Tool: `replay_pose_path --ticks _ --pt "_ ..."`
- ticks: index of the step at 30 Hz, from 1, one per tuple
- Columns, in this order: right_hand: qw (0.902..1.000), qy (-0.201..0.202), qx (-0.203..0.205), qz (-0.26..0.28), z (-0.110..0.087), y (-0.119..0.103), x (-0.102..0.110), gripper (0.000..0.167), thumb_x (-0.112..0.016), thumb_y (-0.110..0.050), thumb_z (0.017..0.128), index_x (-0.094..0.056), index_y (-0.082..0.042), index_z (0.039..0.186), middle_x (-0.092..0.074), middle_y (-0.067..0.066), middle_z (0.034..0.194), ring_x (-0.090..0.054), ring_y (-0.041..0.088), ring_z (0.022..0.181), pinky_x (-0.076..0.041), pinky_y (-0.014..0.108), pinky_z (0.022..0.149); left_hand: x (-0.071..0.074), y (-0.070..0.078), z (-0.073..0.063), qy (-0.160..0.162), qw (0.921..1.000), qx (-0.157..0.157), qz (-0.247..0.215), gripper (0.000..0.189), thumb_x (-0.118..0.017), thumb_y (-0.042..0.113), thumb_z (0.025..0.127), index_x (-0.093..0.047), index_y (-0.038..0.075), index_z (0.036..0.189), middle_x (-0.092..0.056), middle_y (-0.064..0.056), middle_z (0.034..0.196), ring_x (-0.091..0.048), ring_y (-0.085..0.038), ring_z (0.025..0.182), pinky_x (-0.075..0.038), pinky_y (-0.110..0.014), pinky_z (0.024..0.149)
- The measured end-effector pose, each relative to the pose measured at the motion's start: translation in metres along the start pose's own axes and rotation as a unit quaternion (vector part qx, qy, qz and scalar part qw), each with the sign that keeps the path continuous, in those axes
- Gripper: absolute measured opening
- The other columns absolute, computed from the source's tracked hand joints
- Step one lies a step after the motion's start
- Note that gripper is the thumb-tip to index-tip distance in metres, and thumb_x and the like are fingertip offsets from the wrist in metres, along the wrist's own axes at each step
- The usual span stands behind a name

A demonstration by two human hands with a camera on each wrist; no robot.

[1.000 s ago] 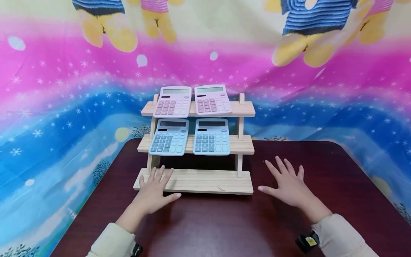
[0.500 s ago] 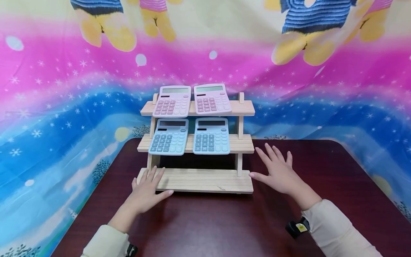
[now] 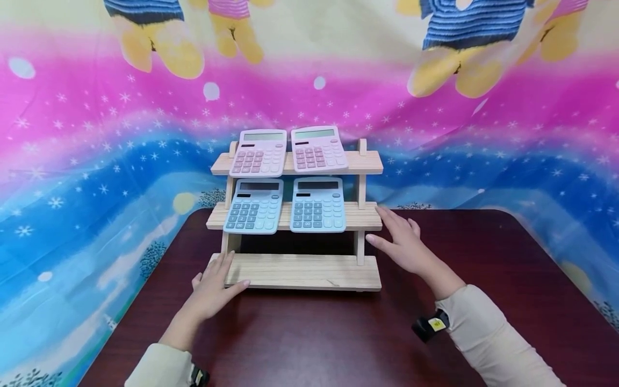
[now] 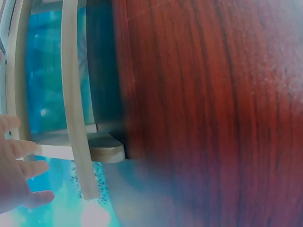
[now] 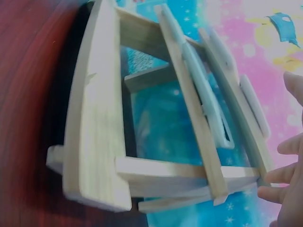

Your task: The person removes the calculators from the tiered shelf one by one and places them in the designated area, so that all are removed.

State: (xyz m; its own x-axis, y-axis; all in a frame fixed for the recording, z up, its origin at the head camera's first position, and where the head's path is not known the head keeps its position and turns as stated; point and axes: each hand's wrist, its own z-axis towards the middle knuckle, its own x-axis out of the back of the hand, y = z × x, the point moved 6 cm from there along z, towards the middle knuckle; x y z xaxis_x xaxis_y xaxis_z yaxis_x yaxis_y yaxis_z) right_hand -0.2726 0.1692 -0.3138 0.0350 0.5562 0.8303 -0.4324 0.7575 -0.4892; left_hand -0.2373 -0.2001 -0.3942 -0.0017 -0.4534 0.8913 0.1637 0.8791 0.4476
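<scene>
A three-tier wooden rack (image 3: pixel 309 271) stands on the table. Two pink calculators, the left one (image 3: pixel 259 153) and the right one (image 3: pixel 319 149), lean on its top shelf. On the middle shelf lean two blue calculators, the left one (image 3: pixel 253 207) and the right one (image 3: pixel 317 205). My left hand (image 3: pixel 211 287) is at the left end of the bottom shelf, fingers spread and holding nothing. Beside the right end of the middle shelf is my right hand (image 3: pixel 403 242), its fingers extended; whether the fingertips touch the wood I cannot tell.
The dark red-brown table (image 3: pixel 309 338) extends in front of the rack and to both sides. Behind it hangs a patterned cloth backdrop (image 3: pixel 483 134) in pink and blue. A black wrist device (image 3: pixel 430 325) sits by the right sleeve.
My right hand has moved left and forward, from beside the rack up to the middle shelf's right end. My left hand has shifted slightly left. The calculators and rack stay put.
</scene>
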Motion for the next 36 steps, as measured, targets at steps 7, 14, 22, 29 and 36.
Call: replay_pose_path --ticks 7,14,22,29,36 --pt "0.9918 -0.004 -0.013 0.127 0.017 -0.009 0.001 0.063 -0.046 -0.034 0.089 -0.018 -0.009 0.139 -0.02 0.016 0.139 -0.02 0.033 0.124 -0.017 0.053 0.094 0.001 -0.012 0.002 0.023 0.9986 0.012 -0.045 0.083 -0.05 0.053 0.079 -0.02 0.004 0.137 -0.013 -0.022 0.139 -0.009 -0.039 0.125 -0.011 -0.06 0.083" --pt "0.9632 -0.005 -0.049 0.264 0.033 -0.015 -0.002 0.06 -0.042 -0.034 0.09 -0.018 -0.007 0.138 -0.028 0.019 0.134 -0.029 0.032 0.12 -0.025 0.049 0.093 0.002 -0.022 0.0 0.035 0.9967 0.028 -0.068 0.084 -0.053 0.049 0.079 -0.016 0.0 0.137 -0.013 -0.024 0.139 -0.01 -0.04 0.125 -0.011 -0.062 0.082" --pt "0.9257 0.033 -0.067 0.371 0.048 -0.021 -0.001 0.061 -0.044 -0.036 0.089 -0.021 -0.006 0.137 -0.037 0.019 0.128 -0.041 0.03 0.112 -0.029 0.043 0.093 0.002 -0.034 0.0 0.045 0.9934 0.064 -0.085 0.088 -0.055 0.047 0.078 -0.013 -0.002 0.137 -0.01 -0.026 0.138 -0.008 -0.041 0.124 -0.011 -0.064 0.083" --pt "0.8882 0.06 -0.078 0.449 0.063 -0.021 -0.001 0.058 -0.041 -0.034 0.091 -0.023 -0.002 0.135 -0.04 0.021 0.126 -0.045 0.031 0.108 -0.033 0.039 0.091 -0.002 -0.044 -0.001 0.032 0.9891 0.095 -0.109 0.09 -0.057 0.045 0.078 -0.008 0.0 0.138 -0.008 -0.025 0.139 -0.009 -0.042 0.124 -0.008 -0.065 0.085" --pt "0.8442 0.072 -0.106 0.52 0.078 -0.021 0.0 0.061 -0.042 -0.036 0.09 -0.02 -0.003 0.136 -0.039 0.022 0.126 -0.043 0.033 0.11 -0.035 0.037 0.09 -0.007 -0.049 0.0 0.02 0.9801 0.116 -0.16 0.094 -0.06 0.042 0.077 -0.001 0.001 0.138 -0.007 -0.024 0.139 -0.011 -0.039 0.125 -0.008 -0.061 0.091"
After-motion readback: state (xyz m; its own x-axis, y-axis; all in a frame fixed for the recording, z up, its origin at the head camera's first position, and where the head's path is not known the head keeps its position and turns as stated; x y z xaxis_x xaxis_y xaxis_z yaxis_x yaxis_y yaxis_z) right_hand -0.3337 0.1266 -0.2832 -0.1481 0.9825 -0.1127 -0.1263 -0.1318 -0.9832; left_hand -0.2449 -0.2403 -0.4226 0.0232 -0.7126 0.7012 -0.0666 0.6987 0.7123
